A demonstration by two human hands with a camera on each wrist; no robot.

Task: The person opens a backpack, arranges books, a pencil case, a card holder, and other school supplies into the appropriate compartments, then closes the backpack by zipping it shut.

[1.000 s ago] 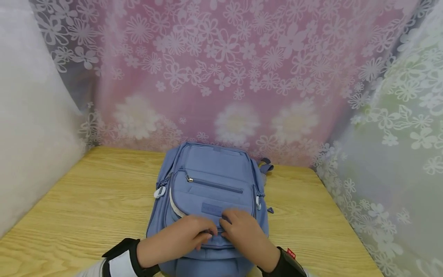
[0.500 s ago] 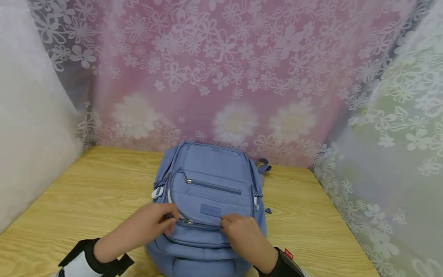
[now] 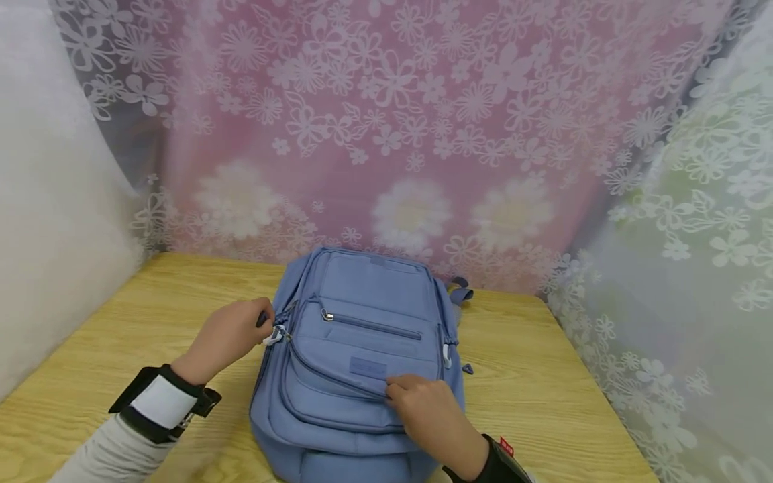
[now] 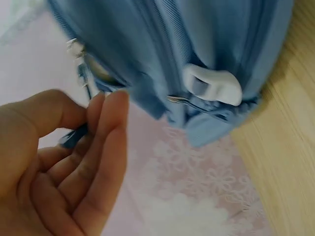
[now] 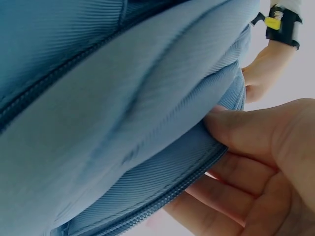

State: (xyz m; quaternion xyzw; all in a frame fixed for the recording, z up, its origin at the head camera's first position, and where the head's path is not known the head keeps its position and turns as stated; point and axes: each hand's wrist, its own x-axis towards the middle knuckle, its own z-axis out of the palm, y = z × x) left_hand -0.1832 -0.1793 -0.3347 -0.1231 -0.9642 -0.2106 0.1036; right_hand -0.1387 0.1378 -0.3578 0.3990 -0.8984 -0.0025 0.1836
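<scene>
A blue backpack (image 3: 374,288) lies on the wooden table, its front pocket facing up. At the bag's left side my left hand (image 3: 238,329) pinches a zipper pull (image 4: 75,135) between thumb and fingers. The metal slider (image 4: 75,47) shows just beyond those fingertips, and the cord runs between them. My right hand (image 3: 425,409) pinches the fabric edge of the front pocket (image 3: 338,399) below the label patch (image 3: 368,367). Up close in the right wrist view, thumb and fingers hold that edge beside a zipper line (image 5: 162,199).
White plastic clips (image 4: 214,84) hang at the bag's sides. A short upper zipper (image 3: 374,324) crosses the bag's front. Wooden tabletop (image 3: 543,376) extends to both sides, with a pink floral curtain (image 3: 386,134) behind and pale sheets (image 3: 66,168) along the sides.
My left hand has moved from the pocket's middle leftward and up to the bag's left side, taking the slider along. The pale gap there has closed. My right hand stays at the pocket edge.
</scene>
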